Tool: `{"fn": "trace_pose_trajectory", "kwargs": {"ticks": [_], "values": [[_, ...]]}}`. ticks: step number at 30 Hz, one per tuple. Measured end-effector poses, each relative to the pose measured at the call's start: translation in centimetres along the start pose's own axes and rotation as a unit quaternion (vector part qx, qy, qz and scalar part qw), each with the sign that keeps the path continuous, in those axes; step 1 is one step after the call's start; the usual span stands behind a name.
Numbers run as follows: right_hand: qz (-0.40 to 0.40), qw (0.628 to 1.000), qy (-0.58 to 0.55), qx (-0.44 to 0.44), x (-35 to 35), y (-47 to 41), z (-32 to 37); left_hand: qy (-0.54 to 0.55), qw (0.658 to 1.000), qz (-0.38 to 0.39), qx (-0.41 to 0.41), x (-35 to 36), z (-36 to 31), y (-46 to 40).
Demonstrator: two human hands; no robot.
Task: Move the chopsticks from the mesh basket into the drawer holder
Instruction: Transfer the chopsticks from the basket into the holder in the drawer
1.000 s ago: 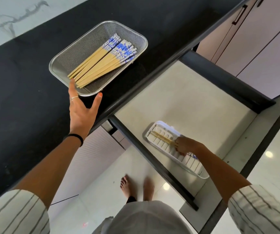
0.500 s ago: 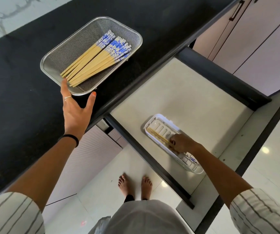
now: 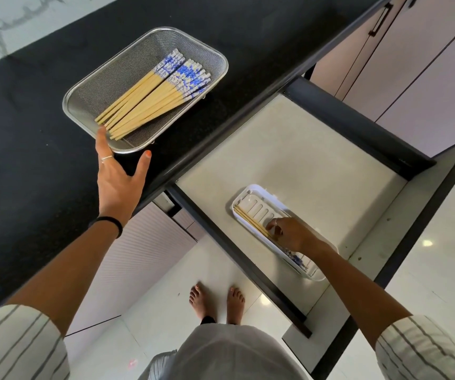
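Right hand [image 3: 289, 233] | on chopsticks [image 3: 251, 221] | inside holder [image 3: 256, 191]

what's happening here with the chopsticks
A person is moving chopsticks from a mesh basket on the black counter into a white holder in the open drawer. The right hand is setting a few chopsticks along the holder's near edge. The left hand rests at the basket's near rim, empty. Most of the chopsticks, a bundle with blue-patterned tops, lie in the basket.
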State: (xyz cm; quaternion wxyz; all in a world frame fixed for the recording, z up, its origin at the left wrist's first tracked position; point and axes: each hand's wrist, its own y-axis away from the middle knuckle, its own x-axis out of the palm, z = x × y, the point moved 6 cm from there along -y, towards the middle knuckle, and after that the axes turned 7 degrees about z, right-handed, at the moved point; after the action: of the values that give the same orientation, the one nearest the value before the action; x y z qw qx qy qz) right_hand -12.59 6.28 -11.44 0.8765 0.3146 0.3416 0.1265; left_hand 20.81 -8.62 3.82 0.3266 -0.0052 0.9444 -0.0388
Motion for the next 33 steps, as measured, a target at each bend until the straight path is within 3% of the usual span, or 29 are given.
{"fn": "trace_pose_trajectory", "kwargs": {"ticks": [8,19,24,28,31,33], "values": [[0.007,0.995,0.090,-0.048,1.2,-0.4,0.4,-0.035,0.999,0.019,0.022,-0.4,0.7,-0.1],[0.024,0.992,0.100,-0.079,-1.2,0.1,2.3,-0.045,0.998,0.004,0.039,-0.4,0.8,-0.1],[-0.047,0.972,0.119,-0.197,-9.0,1.4,12.9,-0.025,0.999,-0.001,0.036,-0.6,0.7,0.0],[-0.165,0.930,0.123,-0.305,-14.3,3.0,24.1,-0.041,0.997,-0.026,0.055,-0.8,0.1,0.3],[-0.186,0.916,0.089,-0.345,-15.4,2.2,30.8,-0.040,0.997,-0.029,0.060,-0.7,-0.1,0.3],[-0.184,0.907,0.140,-0.351,-14.8,0.2,34.8,-0.033,0.997,-0.036,0.065,-1.1,0.1,0.3]]}}
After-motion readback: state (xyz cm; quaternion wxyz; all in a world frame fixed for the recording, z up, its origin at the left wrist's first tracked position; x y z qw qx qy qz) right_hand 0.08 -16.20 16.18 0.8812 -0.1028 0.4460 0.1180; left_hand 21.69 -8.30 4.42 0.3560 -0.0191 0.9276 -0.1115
